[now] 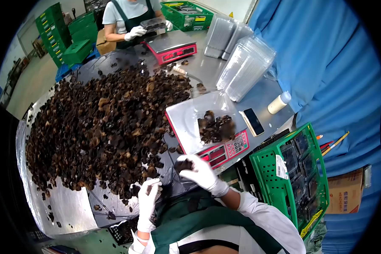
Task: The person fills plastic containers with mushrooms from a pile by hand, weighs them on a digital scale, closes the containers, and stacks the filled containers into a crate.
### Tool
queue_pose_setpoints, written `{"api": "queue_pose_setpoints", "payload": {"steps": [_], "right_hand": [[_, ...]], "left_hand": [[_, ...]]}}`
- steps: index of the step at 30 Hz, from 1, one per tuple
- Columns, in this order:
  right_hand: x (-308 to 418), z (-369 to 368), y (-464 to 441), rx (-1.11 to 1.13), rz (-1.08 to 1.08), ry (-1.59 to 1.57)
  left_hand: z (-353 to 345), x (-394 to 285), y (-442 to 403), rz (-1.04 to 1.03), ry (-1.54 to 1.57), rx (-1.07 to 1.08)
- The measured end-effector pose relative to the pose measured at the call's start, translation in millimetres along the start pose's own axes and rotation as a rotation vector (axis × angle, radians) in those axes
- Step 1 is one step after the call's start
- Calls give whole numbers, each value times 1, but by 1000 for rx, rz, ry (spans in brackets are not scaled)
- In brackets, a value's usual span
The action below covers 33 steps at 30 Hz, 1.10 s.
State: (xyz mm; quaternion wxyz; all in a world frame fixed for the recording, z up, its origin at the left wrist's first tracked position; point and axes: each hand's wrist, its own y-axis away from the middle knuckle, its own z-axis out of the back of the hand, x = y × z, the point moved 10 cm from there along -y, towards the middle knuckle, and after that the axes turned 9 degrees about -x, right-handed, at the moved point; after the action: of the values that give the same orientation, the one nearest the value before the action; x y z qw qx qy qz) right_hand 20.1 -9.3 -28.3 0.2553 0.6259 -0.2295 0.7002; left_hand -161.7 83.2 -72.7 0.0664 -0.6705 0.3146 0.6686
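My right hand (202, 172), in a white glove, curls its thumb and fingers around a dark piece of wood ear mushroom (183, 166), just in front of the near scale. My left hand (147, 201), also gloved, is by the near edge of the mushroom pile (106, 127). Its fingers are bent together, and anything between them is too small to make out. On the red and silver scale (180, 122) lies an opened clear plastic box (229, 106) with wood ear mushrooms (216, 127) inside.
Stacks of clear boxes (247, 65), a phone (253, 122) and a bottle (279, 103) stand to the right. A green crate (266, 169) of filled boxes is at my right side. Across the table, a co-worker (133, 21) holds a box above another scale (171, 44).
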Motion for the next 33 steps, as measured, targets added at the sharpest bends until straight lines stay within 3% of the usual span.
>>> {"api": "queue_pose_setpoints", "payload": {"steps": [1, 3, 5, 7, 10, 13, 15, 17, 18, 24, 28, 31, 33], "right_hand": [[10, 34, -12, -81, -21, 116], [74, 84, -29, -305, 521, 465], [81, 102, -46, -354, 599, 891], [47, 98, -66, -139, 536, 1059], [41, 103, -68, -91, 614, 1004], [72, 129, -60, -205, 636, 778], [81, 145, -61, -255, 623, 759], [84, 159, -62, -292, 621, 705], [85, 164, -62, -293, 632, 671], [90, 168, -52, -312, 629, 592], [92, 151, -39, -278, 599, 561], [87, 123, -27, -176, 580, 556], [77, 97, -18, -71, 575, 565]], "left_hand": [[-3, 2, -3, -7, 12, -19], [-14, 8, -8, -12, 2, -31], [-25, 10, -11, -66, -16, -24], [-31, 8, -10, -94, -82, -31], [-1, 6, -7, -93, -96, -267], [62, 35, 0, -141, -3, -568], [83, 40, 14, -159, -131, -691], [84, 26, 24, -311, -499, -790], [80, 25, 22, -277, -508, -801], [13, -14, -30, -655, -890, -690], [-11, 10, -79, -549, -1148, -472], [-4, 16, -89, -589, -953, -490], [17, 47, -96, -199, -337, -454]]}}
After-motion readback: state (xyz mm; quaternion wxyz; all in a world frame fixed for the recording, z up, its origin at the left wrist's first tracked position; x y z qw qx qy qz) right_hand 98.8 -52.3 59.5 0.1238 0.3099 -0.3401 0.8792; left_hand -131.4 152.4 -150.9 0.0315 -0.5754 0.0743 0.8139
